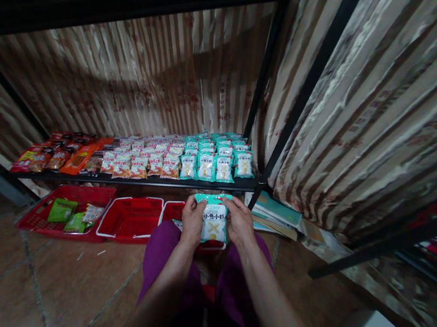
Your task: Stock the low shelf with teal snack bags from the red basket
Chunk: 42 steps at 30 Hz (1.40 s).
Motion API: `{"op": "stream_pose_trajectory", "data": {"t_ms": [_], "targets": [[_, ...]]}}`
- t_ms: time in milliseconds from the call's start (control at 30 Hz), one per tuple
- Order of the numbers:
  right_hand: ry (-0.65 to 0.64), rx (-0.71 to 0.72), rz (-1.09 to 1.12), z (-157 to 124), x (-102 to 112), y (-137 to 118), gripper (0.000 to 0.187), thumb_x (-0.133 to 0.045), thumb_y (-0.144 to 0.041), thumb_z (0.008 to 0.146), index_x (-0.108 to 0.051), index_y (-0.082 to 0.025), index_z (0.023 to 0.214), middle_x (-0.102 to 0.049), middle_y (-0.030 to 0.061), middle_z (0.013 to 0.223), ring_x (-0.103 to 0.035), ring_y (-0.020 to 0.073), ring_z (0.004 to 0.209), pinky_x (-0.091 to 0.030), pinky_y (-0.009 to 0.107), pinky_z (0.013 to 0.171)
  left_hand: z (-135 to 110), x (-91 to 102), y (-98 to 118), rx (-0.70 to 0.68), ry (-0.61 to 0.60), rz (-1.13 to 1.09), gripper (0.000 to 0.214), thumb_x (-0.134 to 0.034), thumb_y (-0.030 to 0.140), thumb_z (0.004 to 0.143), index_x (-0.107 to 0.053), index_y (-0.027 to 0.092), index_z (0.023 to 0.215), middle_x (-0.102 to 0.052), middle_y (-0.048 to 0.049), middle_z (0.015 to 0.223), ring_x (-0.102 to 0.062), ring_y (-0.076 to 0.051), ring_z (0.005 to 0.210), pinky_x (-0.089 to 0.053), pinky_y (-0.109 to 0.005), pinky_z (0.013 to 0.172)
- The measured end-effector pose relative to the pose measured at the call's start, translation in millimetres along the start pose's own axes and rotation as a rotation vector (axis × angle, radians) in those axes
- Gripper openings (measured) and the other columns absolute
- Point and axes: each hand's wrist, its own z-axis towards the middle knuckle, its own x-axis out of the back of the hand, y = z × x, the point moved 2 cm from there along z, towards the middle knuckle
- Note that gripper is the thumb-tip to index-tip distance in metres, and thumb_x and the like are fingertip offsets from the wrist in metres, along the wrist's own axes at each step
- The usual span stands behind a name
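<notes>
Between my two hands is a snack bag [212,221], white with teal edges and dark lettering, its front facing me. My left hand [193,220] grips its left side near the top, and my right hand [238,216] pinches the upper right corner. Just beyond, rows of matching teal snack bags [223,162] stand on the low black shelf [222,185]. White-and-red snack bags [137,162] fill the shelf's middle. Below my hands, a red basket [172,210] is partly hidden by my arms and knees.
Orange and dark packets [77,159] occupy the shelf's left end. A red basket [100,185] with green packets [62,209] and another red basket [129,216] sit on the tiled floor. Flattened cartons [278,209] lie right of my knees. A black post [323,69] slants up before the curtain.
</notes>
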Motion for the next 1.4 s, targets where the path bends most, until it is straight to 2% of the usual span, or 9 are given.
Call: {"op": "stream_pose_trajectory", "data": {"t_ms": [267, 400, 533, 767, 867, 967, 1033, 1200, 1400], "targets": [[-0.018, 0.013, -0.005, -2, -1, 3, 0.029, -0.082, -0.029, 0.050, -0.068, -0.017, 0.072, -0.066, -0.0052, 0.056, -0.057, 0.0107, 0.047, -0.051, 0.025, 0.056, 6, 2.2, 1, -0.034, 0.068, 0.042, 0.026, -0.067, 0.035, 0.061, -0.046, 0.019, 0.065, -0.044, 0.0091, 0.055, -0.040, -0.006, 0.048, -0.033, -0.017, 0.048], [0.002, 0.015, -0.006, -2, -1, 2, 0.030, -0.082, -0.030, 0.050, -0.067, -0.017, 0.072, -0.066, -0.0047, 0.057, -0.059, 0.0110, 0.048, -0.050, 0.024, 0.053, 8, 2.5, 1, -0.049, 0.065, 0.053, 0.023, -0.066, 0.036, 0.065, -0.054, 0.018, 0.069, -0.048, 0.0073, 0.059, -0.043, -0.007, 0.053, -0.035, -0.018, 0.053], [0.085, 0.047, 0.011, 3, 2, -1, 0.031, -0.081, -0.028, 0.047, -0.065, -0.017, 0.072, -0.067, -0.0042, 0.058, -0.060, 0.0114, 0.048, -0.049, 0.022, 0.048, 6, 4.3, 2, -0.018, -0.024, 0.056, 0.028, -0.068, 0.042, 0.066, -0.060, 0.017, 0.077, -0.056, 0.0044, 0.070, -0.050, -0.009, 0.066, -0.039, -0.018, 0.063], [0.182, 0.084, 0.006, 17, 10, -6, 0.035, -0.081, -0.029, 0.048, -0.063, -0.016, 0.075, -0.067, -0.0046, 0.058, -0.061, 0.0114, 0.048, -0.052, 0.022, 0.049, -4, 10.9, -5, 0.217, -0.173, 0.090, 0.044, -0.075, 0.044, 0.063, -0.063, 0.018, 0.097, -0.066, -0.0026, 0.094, -0.059, -0.016, 0.087, -0.045, -0.025, 0.075], [0.235, 0.091, 0.006, 21, 11, -7, 0.036, -0.081, -0.028, 0.047, -0.062, -0.016, 0.076, -0.066, -0.0047, 0.058, -0.061, 0.0118, 0.049, -0.052, 0.023, 0.049, -6, 11.0, -9, 0.258, -0.241, 0.109, 0.058, -0.079, 0.042, 0.059, -0.059, 0.017, 0.108, -0.066, -0.0067, 0.099, -0.062, -0.019, 0.087, -0.046, -0.027, 0.075], [0.261, 0.082, -0.017, 25, 10, -9, 0.038, -0.081, -0.029, 0.047, -0.063, -0.016, 0.078, -0.066, -0.0046, 0.059, -0.061, 0.0121, 0.051, -0.052, 0.023, 0.050, -4, 11.4, -14, 0.244, -0.269, 0.127, 0.060, -0.081, 0.041, 0.059, -0.059, 0.017, 0.110, -0.066, -0.0094, 0.103, -0.063, -0.019, 0.087, -0.047, -0.027, 0.075], [0.243, 0.074, -0.032, 26, 10, -9, 0.039, -0.081, -0.031, 0.047, -0.063, -0.017, 0.079, -0.067, -0.0039, 0.061, -0.062, 0.0127, 0.052, -0.052, 0.025, 0.052, -2, 11.7, -16, 0.221, -0.271, 0.142, 0.058, -0.080, 0.041, 0.060, -0.061, 0.017, 0.108, -0.066, -0.0100, 0.104, -0.063, -0.019, 0.088, -0.047, -0.026, 0.075], [0.075, 0.049, -0.075, 27, 10, -9, 0.044, -0.080, -0.041, 0.053, -0.067, -0.018, 0.088, -0.071, -0.0014, 0.070, -0.065, 0.0138, 0.061, -0.053, 0.025, 0.059, 1, 9.7, -12, 0.186, -0.188, 0.155, 0.051, -0.079, 0.041, 0.060, -0.064, 0.016, 0.102, -0.068, -0.0070, 0.094, -0.063, -0.017, 0.079, -0.048, -0.025, 0.069], [-0.072, -0.033, -0.194, 18, 16, -1, 0.050, -0.080, -0.045, 0.056, -0.068, -0.021, 0.098, -0.073, 0.0034, 0.097, -0.068, 0.0188, 0.085, -0.055, 0.028, 0.073, 8, 7.8, -7, 0.132, -0.051, 0.036, 0.055, -0.081, 0.043, 0.055, -0.063, 0.015, 0.099, -0.069, -0.0058, 0.088, -0.063, -0.015, 0.073, -0.049, -0.025, 0.067]]}}
